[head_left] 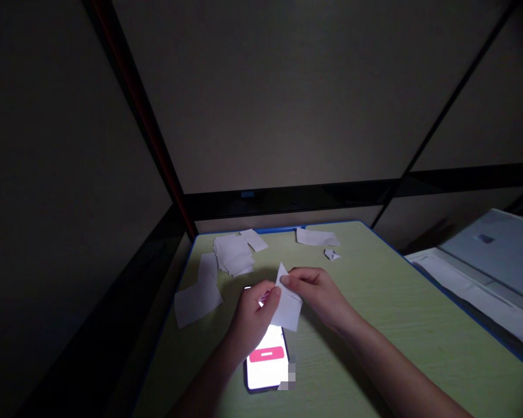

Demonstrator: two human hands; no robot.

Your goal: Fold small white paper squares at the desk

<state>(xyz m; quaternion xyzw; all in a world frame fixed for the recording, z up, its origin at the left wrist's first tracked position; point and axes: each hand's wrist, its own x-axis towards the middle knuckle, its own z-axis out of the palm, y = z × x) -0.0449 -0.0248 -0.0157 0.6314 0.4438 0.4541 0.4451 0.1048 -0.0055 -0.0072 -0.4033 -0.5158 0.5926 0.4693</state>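
Observation:
Both hands pinch one small white sheet of paper (pixel 287 313), held up above the table with its top folded to a point. My left hand (pixel 255 310) grips its left edge between thumb and fingers. On the upper right side, my right hand (pixel 316 290) presses the fold with the thumb on top. Beneath the paper and my left hand lies a phone (pixel 268 374) with a bright white screen and a red button; its upper part is mostly covered. The fingers behind the paper are hidden.
A pale green table (pixel 375 325) with blue edging carries a pile of paper sheets (pixel 233 253), loose sheets (pixel 196 305) at the left, a paper strip (pixel 317 237) and a small folded paper piece (pixel 331 254). Cabinet panels (pixel 265 98) stand behind. A white box (pixel 497 249) is at the right.

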